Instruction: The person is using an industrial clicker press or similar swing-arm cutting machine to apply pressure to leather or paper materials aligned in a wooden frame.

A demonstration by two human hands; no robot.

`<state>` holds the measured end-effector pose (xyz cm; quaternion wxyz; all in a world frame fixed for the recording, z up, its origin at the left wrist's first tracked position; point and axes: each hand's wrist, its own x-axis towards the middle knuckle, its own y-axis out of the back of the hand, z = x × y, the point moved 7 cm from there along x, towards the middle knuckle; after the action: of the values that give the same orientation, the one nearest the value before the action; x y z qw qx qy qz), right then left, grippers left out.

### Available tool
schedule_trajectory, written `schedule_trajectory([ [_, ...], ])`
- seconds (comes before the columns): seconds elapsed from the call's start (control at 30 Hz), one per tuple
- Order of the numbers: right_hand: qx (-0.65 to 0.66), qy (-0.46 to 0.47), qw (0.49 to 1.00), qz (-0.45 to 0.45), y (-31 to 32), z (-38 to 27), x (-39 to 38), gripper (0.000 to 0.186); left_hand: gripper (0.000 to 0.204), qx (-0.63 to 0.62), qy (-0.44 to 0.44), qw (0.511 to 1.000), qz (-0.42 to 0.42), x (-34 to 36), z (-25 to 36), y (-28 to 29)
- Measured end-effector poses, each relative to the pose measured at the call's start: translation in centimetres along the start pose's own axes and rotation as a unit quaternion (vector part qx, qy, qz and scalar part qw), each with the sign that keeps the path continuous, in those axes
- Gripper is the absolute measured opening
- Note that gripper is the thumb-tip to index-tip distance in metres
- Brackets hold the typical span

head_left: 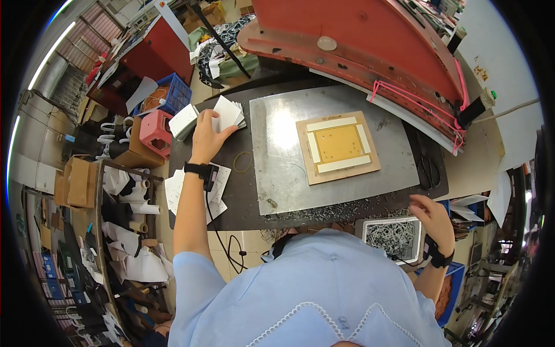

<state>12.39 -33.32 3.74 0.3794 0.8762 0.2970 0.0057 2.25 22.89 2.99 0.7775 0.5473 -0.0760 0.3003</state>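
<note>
At the table's left back, my left hand (209,137) has its thumb and fingers on the near edge of a small stack of white cards (228,111), gripping the top one. Another white stack (184,121) lies just left of the hand. My right hand (435,221) hangs over the front right edge, fingers loosely curled and apart, with nothing in them. On a grey metal sheet (272,173) rests a tan die board (306,151) with pale strips framing a yellow square. Loose white pieces with small holes (218,191) lie beside my left forearm.
Over the table's back hangs a big red machine part (347,34) with pink cord. Black scissors (429,172) lie at the right edge. A white tray of small metal pieces (392,236) stands by my right wrist. A rubber band (242,162) and dark scraps (324,213) lie on the table.
</note>
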Motion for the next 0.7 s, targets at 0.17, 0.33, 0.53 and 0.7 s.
schedule_trajectory([
  [0.17, 0.161, 0.059, 0.981, -0.089, -4.5, -6.7, 4.2, 0.026, 0.057, -0.094, -0.071, 0.991, -0.058, -3.3, 12.5, 1.5],
  [0.33, 0.284, 0.102, 0.936, -0.183, -9.6, -11.8, 7.7, 0.029, 0.059, -0.082, -0.202, 0.968, -0.123, -8.5, 23.1, -1.9],
  [0.53, 0.291, 0.082, 0.943, -0.140, -9.3, -8.2, 11.3, 0.028, 0.066, -0.133, -0.142, 0.975, -0.104, -8.8, 23.0, -3.7],
  [0.7, 0.276, 0.093, 0.947, -0.135, -9.5, -8.6, 11.0, 0.025, 0.067, -0.128, -0.156, 0.974, -0.101, -8.4, 24.7, -4.0],
])
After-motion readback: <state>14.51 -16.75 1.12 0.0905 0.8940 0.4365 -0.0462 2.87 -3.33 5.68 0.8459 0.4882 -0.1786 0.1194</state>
